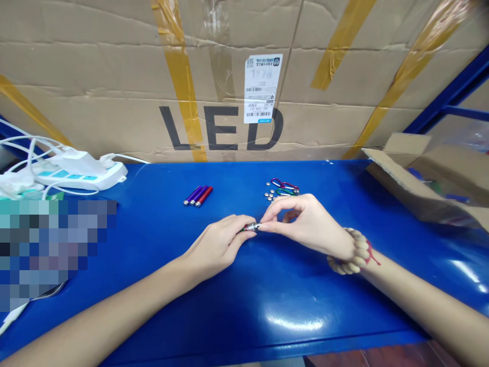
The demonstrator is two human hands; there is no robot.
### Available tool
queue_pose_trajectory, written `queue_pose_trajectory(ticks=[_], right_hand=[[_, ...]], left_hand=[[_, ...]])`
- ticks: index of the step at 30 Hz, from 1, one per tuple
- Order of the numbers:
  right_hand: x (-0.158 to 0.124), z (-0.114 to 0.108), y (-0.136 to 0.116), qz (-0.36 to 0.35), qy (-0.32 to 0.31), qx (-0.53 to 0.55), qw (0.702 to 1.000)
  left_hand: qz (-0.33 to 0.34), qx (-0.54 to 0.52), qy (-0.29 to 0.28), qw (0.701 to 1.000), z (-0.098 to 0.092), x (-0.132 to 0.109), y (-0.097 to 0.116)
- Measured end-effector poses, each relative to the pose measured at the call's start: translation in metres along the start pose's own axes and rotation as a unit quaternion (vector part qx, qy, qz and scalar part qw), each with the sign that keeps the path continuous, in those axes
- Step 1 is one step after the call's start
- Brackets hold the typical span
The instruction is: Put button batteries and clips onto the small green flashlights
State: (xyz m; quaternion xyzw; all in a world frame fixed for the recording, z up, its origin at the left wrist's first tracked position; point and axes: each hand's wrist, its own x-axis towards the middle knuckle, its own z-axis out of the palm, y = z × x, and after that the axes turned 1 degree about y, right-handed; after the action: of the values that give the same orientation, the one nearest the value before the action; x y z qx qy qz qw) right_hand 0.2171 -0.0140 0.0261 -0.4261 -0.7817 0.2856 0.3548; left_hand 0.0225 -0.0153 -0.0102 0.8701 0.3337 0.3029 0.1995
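My left hand (223, 239) is closed on a small metal-ended tube (250, 228) with a bit of green showing, most of it hidden by the fingers. At the tube's silver end, the thumb and fingertips of my right hand (301, 219) pinch together; what they hold is too small to make out. Beyond my left hand lie purple tubes (194, 194) and a red tube (205, 196), side by side with silver ends. Several small round silver pieces (271, 193) rest behind my right hand, beside red and green carabiners (284, 187).
A white power strip (82, 173) with cables sits at the back left. An open cardboard box (405, 188) stands on the right. A large carton (133, 92) marked LED rises behind the blue table (164, 326).
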Motion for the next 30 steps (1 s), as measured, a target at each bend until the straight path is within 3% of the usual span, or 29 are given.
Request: queue_pose_trajectory(ticks=[6,17,25,30], right_hand=[[0.002,-0.003,0.0,0.028,-0.067,0.036,0.997],[-0.001,0.007,0.004,0.052,-0.066,0.044,0.996],[-0.003,0.013,0.005,0.22,-0.111,0.15,0.958],[-0.002,0.014,0.007,0.254,-0.12,0.187,0.941]], left_hand=[[0.069,0.019,-0.007,0.997,-0.002,-0.001,0.003],[0.087,0.038,-0.015,0.995,0.001,-0.004,-0.005],[0.096,0.073,-0.007,0.993,0.002,-0.004,-0.006],[0.088,0.066,0.0,0.994,0.002,-0.003,-0.004]])
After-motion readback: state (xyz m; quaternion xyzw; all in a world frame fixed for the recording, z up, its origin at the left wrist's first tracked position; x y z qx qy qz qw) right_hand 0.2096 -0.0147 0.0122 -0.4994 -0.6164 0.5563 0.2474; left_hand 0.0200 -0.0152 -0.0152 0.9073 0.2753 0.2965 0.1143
